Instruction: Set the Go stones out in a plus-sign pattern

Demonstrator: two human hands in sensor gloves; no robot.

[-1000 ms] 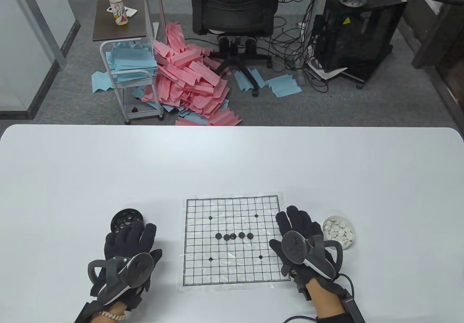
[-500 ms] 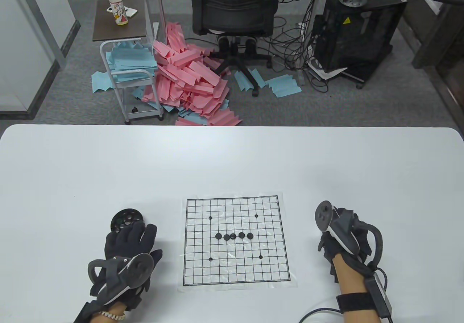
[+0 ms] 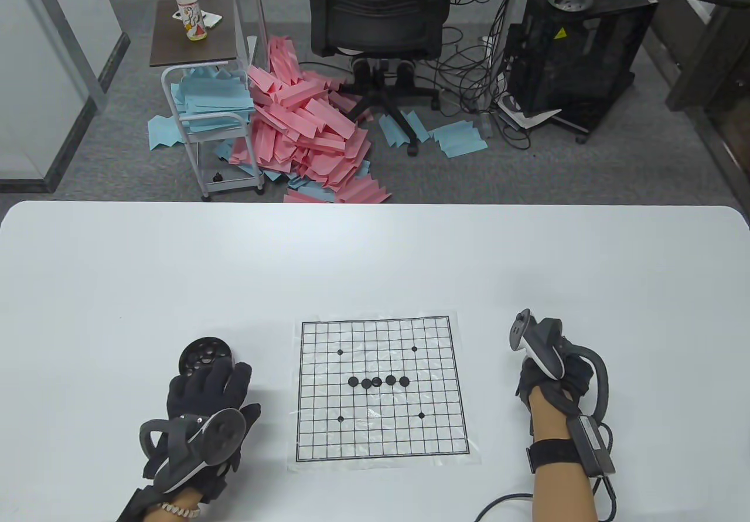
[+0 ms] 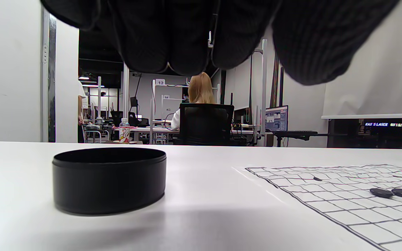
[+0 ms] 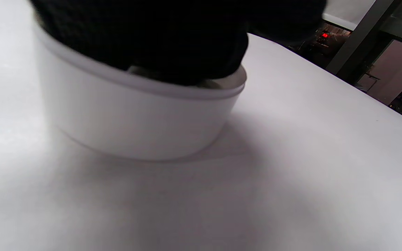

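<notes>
The white worktop (image 3: pixel 375 264) carried a paper Go board (image 3: pixel 378 390) with a printed grid. Five black stones (image 3: pixel 378 381) lay in one horizontal row near its centre. The left hand (image 3: pixel 205 405) rested flat with fingers spread, holding nothing, just below the black bowl (image 4: pixel 109 179). The right hand (image 3: pixel 554 378) reached with curled fingers into the white bowl (image 5: pixel 134 118); whether it gripped a stone I could not tell. Far behind, a small display showed "LASER" (image 4: pixel 382 124); cards read "12" (image 4: pixel 160 82) and "14" (image 4: pixel 166 97).
</notes>
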